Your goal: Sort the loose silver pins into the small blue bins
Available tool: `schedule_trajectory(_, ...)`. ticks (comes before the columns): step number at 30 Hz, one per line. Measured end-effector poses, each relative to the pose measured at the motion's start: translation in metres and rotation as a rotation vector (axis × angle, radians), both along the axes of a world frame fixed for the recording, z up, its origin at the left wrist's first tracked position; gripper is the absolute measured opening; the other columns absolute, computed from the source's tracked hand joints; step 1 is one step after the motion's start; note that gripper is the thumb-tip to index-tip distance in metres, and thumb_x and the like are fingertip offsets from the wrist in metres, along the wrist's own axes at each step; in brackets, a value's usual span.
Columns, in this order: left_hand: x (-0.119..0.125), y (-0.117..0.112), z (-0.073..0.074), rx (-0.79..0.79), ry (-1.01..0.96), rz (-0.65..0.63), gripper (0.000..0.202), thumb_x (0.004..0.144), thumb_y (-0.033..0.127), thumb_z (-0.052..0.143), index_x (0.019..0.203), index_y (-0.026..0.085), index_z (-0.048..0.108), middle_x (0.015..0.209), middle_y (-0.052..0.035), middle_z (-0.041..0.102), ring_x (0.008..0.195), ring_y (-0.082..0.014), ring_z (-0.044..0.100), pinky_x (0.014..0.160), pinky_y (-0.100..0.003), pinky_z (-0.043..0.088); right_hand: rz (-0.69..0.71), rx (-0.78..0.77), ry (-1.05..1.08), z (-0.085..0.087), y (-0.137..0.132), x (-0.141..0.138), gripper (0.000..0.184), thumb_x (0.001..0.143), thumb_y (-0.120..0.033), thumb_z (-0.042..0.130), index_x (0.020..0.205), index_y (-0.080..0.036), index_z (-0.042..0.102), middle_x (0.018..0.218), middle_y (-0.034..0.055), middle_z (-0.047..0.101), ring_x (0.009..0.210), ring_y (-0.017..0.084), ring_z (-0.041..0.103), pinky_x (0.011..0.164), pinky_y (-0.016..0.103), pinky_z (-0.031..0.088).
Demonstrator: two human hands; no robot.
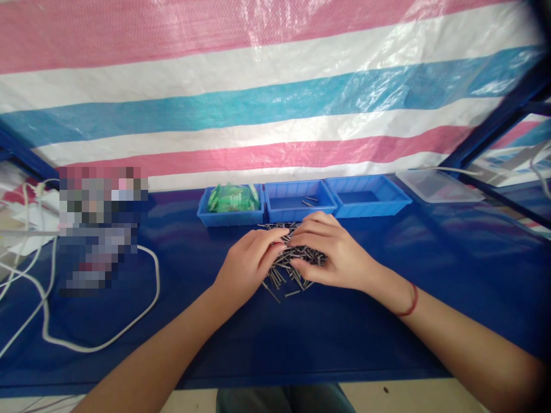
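Note:
A loose pile of grey metal nails (297, 255) lies on the blue tabletop, partly hidden under both hands. My left hand (249, 258) rests along the pile's left side, its index finger and thumb reaching over the nails with a small gap between them. From the right, my right hand (333, 249) arches over the pile, with curved fingers and the thumb apart from them. Both hands touch or nearly touch the nails; neither visibly lifts one. Just behind the pile stands a blue bin (300, 215) with a few nails inside.
To its left, another blue bin (230, 219) holds green plastic packaging (235, 198) with nails on it. A third blue bin (372, 210) stands right, beside a clear plastic lid (439, 186). White cables (157, 275) loop across the table's left side. Striped sheeting (258, 103) hangs behind.

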State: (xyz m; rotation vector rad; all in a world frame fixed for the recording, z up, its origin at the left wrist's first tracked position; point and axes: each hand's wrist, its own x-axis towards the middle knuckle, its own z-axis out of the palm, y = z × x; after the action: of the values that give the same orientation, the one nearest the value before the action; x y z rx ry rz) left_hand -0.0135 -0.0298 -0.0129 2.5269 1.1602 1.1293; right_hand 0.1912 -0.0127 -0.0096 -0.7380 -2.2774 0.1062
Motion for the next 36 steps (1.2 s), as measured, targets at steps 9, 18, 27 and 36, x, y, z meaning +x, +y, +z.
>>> schedule_trajectory(9,0.007,-0.007,-0.002,-0.133,-0.277,0.058,0.023,0.087,0.023,0.061,0.110,0.022,0.060,0.094,-0.0010,0.072,0.083,-0.0132,0.068,0.080,-0.023,0.053,0.095,-0.106,0.132,-0.006,-0.007,-0.015,0.010,0.089,-0.024,0.057,0.093,-0.019,0.064,0.090,0.0067,0.068,0.084,0.019,0.059,0.077,0.036,0.045)
schedule_trajectory(18,0.006,-0.004,0.001,-0.176,-0.222,-0.006,0.009,0.085,0.022,0.063,0.093,0.019,0.063,0.087,-0.0009,0.068,0.074,-0.0112,0.063,0.070,-0.021,0.050,0.073,-0.150,0.200,-0.010,-0.006,-0.016,0.009,0.089,-0.021,0.056,0.082,-0.019,0.061,0.079,0.0043,0.067,0.076,0.016,0.059,0.073,0.034,0.044)
schedule_trajectory(27,0.006,-0.003,0.001,-0.164,-0.238,-0.041,0.003,0.088,0.021,0.059,0.090,0.019,0.061,0.084,-0.0010,0.063,0.071,-0.0107,0.058,0.066,-0.022,0.047,0.038,-0.179,0.168,-0.006,-0.008,-0.015,0.007,0.089,-0.022,0.056,0.086,-0.019,0.061,0.083,0.0050,0.067,0.079,0.018,0.059,0.074,0.034,0.044)
schedule_trajectory(36,0.004,-0.002,-0.001,-0.164,-0.205,-0.060,0.008,0.090,0.019,0.055,0.097,0.020,0.059,0.089,-0.0020,0.060,0.075,-0.0113,0.057,0.070,-0.024,0.046,-0.020,-0.175,0.246,-0.005,-0.006,-0.013,0.006,0.088,-0.020,0.058,0.083,-0.020,0.062,0.080,0.0031,0.069,0.076,0.017,0.061,0.075,0.034,0.044)
